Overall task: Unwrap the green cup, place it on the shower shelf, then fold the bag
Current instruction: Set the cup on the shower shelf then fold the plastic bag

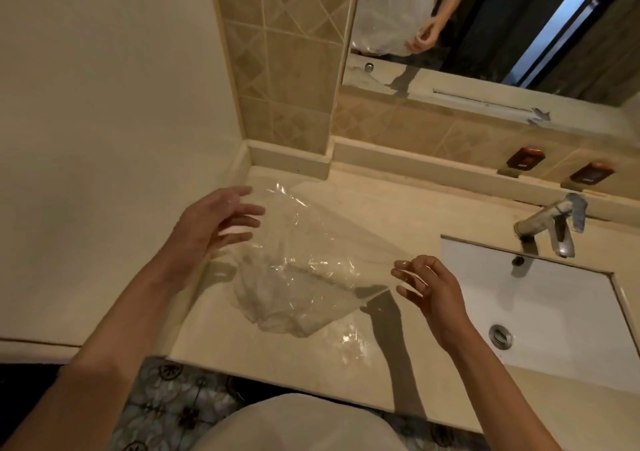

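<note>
A clear, crinkled plastic bag [298, 270] is spread over the left part of the pale beige stone bench [277, 357], its surface catching bright glints of light. Most of it lies on or just above the bench top, and its right edge is drawn out to a point towards the right hand.

The left hand [211, 223] is at the bag's far-left corner, fingers spread and reaching rightwards over the film. The picture is blurred there, so whether the fingertips touch the plastic cannot be told; they pinch nothing that shows.

The right hand [429, 287] is at the bag's right edge, fingers lightly curled, with the thumb and forefinger drawn together at the stretched tip of the plastic, apparently pinching it. Both bare forearms come in from the near edge of the view.

To the right of the bag, a white rectangular sink [540, 298] is set into the bench, with a round metal drain [500, 336] near its near side and a chrome tap [550, 225] at its far edge. Behind the tap, two small brown labelled plates [526, 159] are fixed on the tan tiled wall [284, 69]. A mirror [485, 17] above them reflects a hand and the bag. A plain cream wall [104, 104] fills the left side. Patterned floor tiles [166, 402] show below the near edge of the bench.
</note>
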